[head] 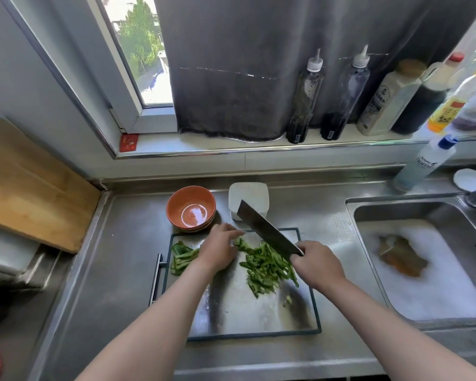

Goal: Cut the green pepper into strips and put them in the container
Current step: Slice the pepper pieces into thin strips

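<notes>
While right hand (pixel 318 266) grips cleaver (pixel 264 229) | left hand (pixel 220 248), flat, touches strips (pixel 264 265) | bottle (pixel 426 163) reads "home"

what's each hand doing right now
Left hand: open, fingers resting on the green pepper strips.
Right hand: closed, holding the cleaver.

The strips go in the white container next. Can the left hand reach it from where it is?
Probably yes: the white container sits just beyond the board from the left hand, but the cleaver in the right hand angles across its front.
</notes>
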Available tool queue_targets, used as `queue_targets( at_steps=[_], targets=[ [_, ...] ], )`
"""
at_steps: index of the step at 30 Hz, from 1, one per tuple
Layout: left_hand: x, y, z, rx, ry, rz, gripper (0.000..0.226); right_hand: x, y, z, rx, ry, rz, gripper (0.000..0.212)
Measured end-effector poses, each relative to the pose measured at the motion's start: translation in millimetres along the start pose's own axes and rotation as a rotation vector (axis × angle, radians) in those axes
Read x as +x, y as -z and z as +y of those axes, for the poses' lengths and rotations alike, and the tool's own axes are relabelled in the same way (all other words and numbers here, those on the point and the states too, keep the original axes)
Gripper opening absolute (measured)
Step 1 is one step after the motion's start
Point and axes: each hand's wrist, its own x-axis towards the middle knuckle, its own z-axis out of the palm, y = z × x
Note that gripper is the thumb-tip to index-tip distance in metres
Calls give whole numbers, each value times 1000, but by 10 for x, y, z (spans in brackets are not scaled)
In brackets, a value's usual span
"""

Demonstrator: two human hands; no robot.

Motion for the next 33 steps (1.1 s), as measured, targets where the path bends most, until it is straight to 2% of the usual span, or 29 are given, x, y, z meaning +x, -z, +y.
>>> queue_targets(
  at_steps=[2,4,9,11,13,15,20,25,27,30,33],
  targets=[
    [74,-71,42,157,-78,-26,45,26,-63,-47,23,-10,-11,11],
    [131,-114,37,260,-156,-8,34,46,-112,-79,30,-16,-20,14],
    [111,-170,-43,372,-263,162,20,73,-186,-93,27,-16,-7,13],
    [25,-183,-99,331,-296,221,20,65,-185,-98,42,-12,7,15],
    [-147,-190,-153,158,-311,262,20,51,-175,-115,58,-7,2,18],
    [-408,-217,-194,9,-298,255,18,18,-182,-153,69,11,-37,16],
    [-1095,-450,-452,6,-208,203,22,-162,-301,-309,24,133,-176,21],
    [-1421,-561,-555,-35,-121,310,23,-335,-540,-420,-112,205,-293,21],
    [-1492,-575,-522,-92,-48,359,33,-386,-609,-437,-162,228,-302,25],
    [-1624,-604,-507,-207,65,398,30,-437,-672,-434,-225,263,-292,30],
    [-1705,-696,-516,-191,50,431,27,-476,-718,-426,-266,302,-276,25]
  ],
)
